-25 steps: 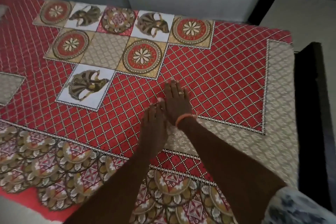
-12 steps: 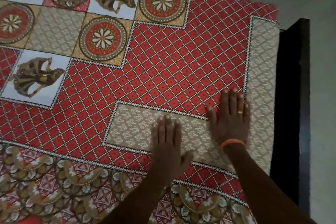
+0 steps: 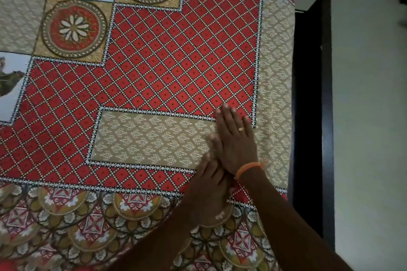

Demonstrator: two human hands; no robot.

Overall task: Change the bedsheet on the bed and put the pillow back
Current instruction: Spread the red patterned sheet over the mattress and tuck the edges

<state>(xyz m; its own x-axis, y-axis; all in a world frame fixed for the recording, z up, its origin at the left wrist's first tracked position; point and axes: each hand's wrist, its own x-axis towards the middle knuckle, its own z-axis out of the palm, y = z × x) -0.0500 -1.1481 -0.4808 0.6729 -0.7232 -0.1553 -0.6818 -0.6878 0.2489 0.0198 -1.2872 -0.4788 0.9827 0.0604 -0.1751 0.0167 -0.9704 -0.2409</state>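
Note:
A red bedsheet with a diamond lattice, beige patterned bands and round flower medallions lies spread flat over the bed. My right hand, with a ring and an orange wristband, presses flat on the sheet near the bed's right edge, fingers straight. My left hand lies flat on the sheet just below and to the left of it, its fingertips touching the right hand's wrist side. No pillow is in view.
A dark bed frame board runs along the right edge of the mattress. Pale floor lies beyond it to the right. The sheet's floral border hangs toward me at the near edge.
Both hands have slid to the right across the sheet toward the bed's right edge. They were spread apart half a second ago and now lie close together, touching.

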